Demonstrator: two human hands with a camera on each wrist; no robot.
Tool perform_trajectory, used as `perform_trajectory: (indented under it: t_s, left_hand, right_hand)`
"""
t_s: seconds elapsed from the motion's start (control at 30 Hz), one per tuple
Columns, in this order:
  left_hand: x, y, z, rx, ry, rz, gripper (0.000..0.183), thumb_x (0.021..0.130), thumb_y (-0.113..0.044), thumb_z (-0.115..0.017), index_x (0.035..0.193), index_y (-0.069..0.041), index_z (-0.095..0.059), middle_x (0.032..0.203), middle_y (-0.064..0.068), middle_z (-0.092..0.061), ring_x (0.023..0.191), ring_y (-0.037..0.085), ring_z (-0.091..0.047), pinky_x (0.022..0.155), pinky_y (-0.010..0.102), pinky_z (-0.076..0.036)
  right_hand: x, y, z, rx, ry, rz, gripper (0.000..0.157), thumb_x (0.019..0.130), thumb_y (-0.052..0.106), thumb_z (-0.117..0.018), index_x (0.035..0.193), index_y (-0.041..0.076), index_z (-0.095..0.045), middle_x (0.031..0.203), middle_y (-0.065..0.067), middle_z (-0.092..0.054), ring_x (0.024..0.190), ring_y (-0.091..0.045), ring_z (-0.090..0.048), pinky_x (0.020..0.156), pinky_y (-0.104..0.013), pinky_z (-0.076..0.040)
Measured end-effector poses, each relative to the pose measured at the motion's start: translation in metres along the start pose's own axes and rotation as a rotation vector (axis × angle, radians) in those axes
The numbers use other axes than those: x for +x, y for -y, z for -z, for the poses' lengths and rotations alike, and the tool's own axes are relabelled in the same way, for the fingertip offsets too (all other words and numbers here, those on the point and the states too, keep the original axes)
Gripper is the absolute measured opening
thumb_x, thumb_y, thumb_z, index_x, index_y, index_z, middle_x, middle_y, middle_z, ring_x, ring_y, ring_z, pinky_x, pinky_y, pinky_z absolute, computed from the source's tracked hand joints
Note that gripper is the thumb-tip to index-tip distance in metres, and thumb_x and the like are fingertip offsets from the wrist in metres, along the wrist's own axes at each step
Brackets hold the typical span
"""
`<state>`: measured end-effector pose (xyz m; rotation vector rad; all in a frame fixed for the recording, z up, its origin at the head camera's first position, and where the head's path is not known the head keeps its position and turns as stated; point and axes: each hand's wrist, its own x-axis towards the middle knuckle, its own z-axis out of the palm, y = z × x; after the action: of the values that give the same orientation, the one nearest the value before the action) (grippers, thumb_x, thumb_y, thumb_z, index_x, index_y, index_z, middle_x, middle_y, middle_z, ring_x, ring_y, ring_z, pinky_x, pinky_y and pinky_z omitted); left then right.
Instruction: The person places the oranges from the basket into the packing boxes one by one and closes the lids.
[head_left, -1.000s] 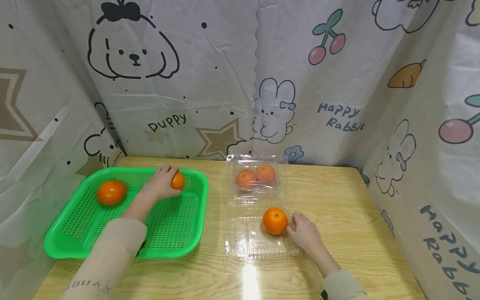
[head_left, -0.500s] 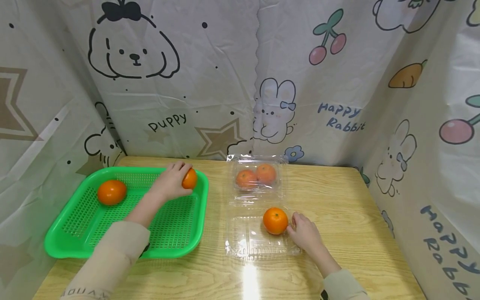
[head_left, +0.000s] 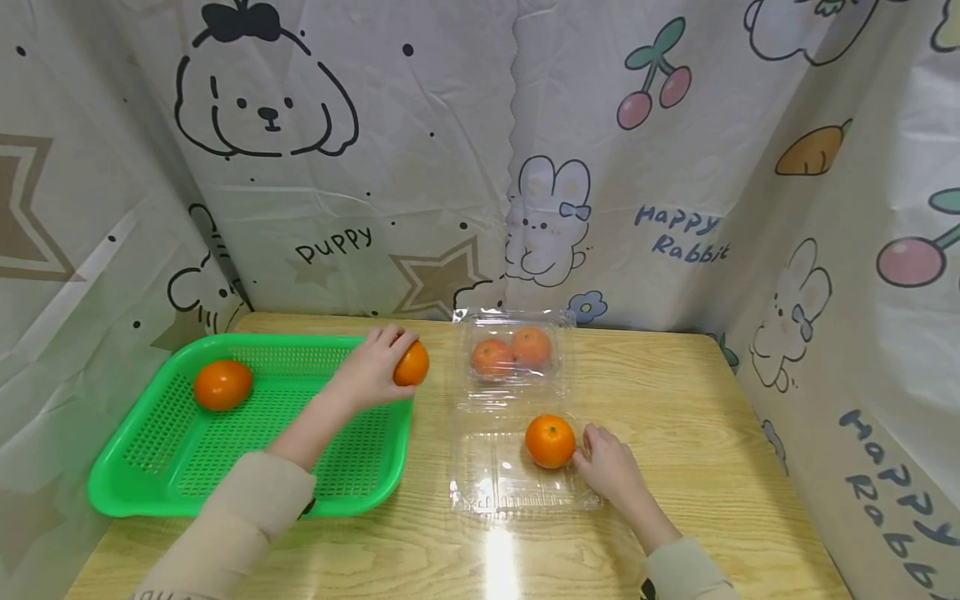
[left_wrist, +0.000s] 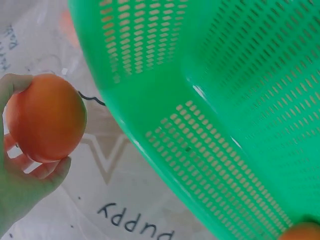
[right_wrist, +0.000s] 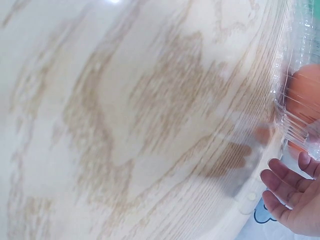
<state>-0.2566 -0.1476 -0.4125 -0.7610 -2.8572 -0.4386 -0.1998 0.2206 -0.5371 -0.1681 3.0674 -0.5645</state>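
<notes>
My left hand (head_left: 375,367) grips an orange (head_left: 412,364) over the right rim of the green basket (head_left: 408,433). The left wrist view shows thumb and fingers curled around that orange, beside the basket's wall. Another orange (head_left: 223,385) lies at the basket's left side. My right hand (head_left: 609,467) is at the right edge of a clear plastic container (head_left: 487,475), its fingers loosely bent in the right wrist view. Close to its fingertips, an orange (head_left: 551,442) sits on the container's near part. Whether the hand touches either is hard to tell.
Two oranges (head_left: 531,348) show hazily through clear plastic at the container's far part. The wooden table (head_left: 660,392) ends at a printed curtain (head_left: 450,167) at the back and on both sides.
My left hand has carried its orange rightward, from inside the basket to over its right rim. My right hand and the other oranges have stayed in place.
</notes>
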Motion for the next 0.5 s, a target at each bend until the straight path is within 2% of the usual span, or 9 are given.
perform_trajectory:
  t_s: [0.23,0.5]
  left_hand:
    - [0.001,-0.02,-0.001,-0.018,0.011,-0.047,0.068,0.066,-0.025,-0.077,0.124,-0.005,-0.049,0.12,0.016,-0.046,0.106,0.033,-0.044,0.081,0.046,-0.047]
    - [0.003,-0.039,-0.008,0.016,0.003,-0.158,0.067,0.064,-0.026,-0.076,0.122,-0.006,-0.05,0.119,0.015,-0.047,0.104,0.032,-0.046,0.082,0.043,-0.047]
  right_hand:
    - [0.001,-0.001,-0.001,0.004,0.006,0.0,0.021,0.08,0.022,-0.059,0.077,0.011,-0.042,0.066,-0.001,-0.038,0.059,-0.017,-0.036,0.052,-0.028,-0.028]
    - [0.001,-0.001,0.0,0.005,0.006,-0.001,0.021,0.079,0.022,-0.059,0.077,0.011,-0.042,0.066,-0.001,-0.038,0.057,-0.018,-0.036,0.051,-0.028,-0.028]
